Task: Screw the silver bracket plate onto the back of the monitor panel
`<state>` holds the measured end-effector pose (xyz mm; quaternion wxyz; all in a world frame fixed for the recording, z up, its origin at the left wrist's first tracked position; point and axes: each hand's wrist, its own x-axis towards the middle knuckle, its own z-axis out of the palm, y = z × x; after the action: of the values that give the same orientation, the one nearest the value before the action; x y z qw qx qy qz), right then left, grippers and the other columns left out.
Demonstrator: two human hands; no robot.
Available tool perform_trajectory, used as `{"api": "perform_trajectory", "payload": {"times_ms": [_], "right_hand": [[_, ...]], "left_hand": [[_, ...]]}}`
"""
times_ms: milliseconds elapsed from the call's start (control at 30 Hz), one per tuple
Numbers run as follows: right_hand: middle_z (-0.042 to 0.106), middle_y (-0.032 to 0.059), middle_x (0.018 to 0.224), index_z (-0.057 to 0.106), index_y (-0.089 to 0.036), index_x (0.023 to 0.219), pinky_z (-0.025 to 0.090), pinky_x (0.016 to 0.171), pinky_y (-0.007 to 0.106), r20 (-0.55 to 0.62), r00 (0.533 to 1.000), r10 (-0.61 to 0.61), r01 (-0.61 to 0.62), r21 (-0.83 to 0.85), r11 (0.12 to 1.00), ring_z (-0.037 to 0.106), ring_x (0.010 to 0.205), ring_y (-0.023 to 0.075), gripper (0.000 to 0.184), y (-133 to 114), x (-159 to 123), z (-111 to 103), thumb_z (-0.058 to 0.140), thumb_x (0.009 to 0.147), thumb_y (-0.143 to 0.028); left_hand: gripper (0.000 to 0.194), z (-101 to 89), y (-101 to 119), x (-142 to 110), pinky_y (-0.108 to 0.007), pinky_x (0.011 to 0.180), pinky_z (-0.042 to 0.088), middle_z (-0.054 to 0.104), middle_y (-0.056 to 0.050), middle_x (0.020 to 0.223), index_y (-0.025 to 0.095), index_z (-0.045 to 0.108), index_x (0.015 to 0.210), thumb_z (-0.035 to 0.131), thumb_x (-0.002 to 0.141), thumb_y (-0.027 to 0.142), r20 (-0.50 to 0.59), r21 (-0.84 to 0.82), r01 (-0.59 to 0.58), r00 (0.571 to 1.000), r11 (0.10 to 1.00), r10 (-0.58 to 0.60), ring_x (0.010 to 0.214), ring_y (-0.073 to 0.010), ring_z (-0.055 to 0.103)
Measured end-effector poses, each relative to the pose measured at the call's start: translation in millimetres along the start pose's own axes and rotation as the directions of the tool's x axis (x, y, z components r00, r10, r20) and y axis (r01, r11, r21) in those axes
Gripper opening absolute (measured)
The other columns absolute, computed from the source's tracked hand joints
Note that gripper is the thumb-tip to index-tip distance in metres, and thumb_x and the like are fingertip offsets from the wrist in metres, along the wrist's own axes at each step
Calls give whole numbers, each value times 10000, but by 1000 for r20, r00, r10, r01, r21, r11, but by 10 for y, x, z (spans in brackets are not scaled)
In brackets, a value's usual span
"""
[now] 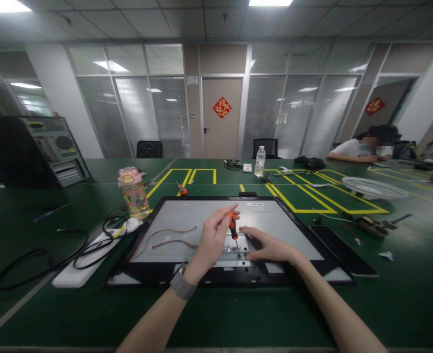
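A screwdriver with an orange and black handle stands nearly upright, its shaft pointing down at a small metal part with connectors. My left hand, a watch on its wrist, has its fingers closed around the handle. Beside the shaft, my right hand rests low over the same part with thumb and fingers apart, holding nothing I can see. Both are above a flat display panel with a silver back and black frame, lying on the table. Thin wires run across the panel's left half.
Left of the panel are a white power strip, black cables and a pink-lidded bottle. A dark phone-like slab lies right. A computer case, a water bottle and another person are farther back.
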<state>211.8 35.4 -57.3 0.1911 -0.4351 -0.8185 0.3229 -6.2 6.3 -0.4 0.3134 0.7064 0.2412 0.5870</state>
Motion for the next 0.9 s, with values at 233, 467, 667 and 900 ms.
{"api": "perform_trajectory", "payload": {"times_ms": [233, 467, 667, 900], "right_hand": [[355, 119, 1463, 402, -183, 1363, 223, 1133, 435, 2, 1000, 11, -11, 0, 1000, 314, 1344, 293, 794, -23, -4, -4, 726, 684, -439], [370, 116, 1454, 393, -191, 1367, 232, 1128, 434, -2, 1000, -13, 13, 1, 1000, 328, 1337, 289, 794, 2, -3, 13, 724, 689, -438], [374, 115, 1450, 406, -191, 1354, 238, 1128, 426, -3, 1000, -16, 16, -12, 1000, 333, 1334, 281, 774, 6, -2, 10, 721, 693, -442], [356, 112, 1463, 377, -195, 1376, 232, 1127, 435, 5, 1000, -11, 11, -6, 1000, 325, 1338, 283, 791, -56, -10, -5, 712, 699, -432]], "left_hand": [[309, 5, -12, -27, -311, 829, 443, 559, -45, 963, 224, 618, 1159, 400, 941, 242, -7, 112, -41, 999, 993, 43, 885, -164, 566], [231, 39, -28, -23, -287, 770, 456, 555, -23, 892, 218, 634, 1088, 568, 867, 233, -62, 209, -98, 992, 973, 113, 811, -151, 559], [323, 17, -1, -26, -320, 836, 433, 557, -55, 1002, 222, 549, 1219, 406, 932, 184, 2, 255, -114, 993, 960, 117, 927, -173, 549], [280, 49, -4, -23, -307, 809, 432, 544, -12, 872, 215, 593, 1122, 578, 844, 185, -42, 334, -130, 987, 933, 153, 831, -164, 547]]}}
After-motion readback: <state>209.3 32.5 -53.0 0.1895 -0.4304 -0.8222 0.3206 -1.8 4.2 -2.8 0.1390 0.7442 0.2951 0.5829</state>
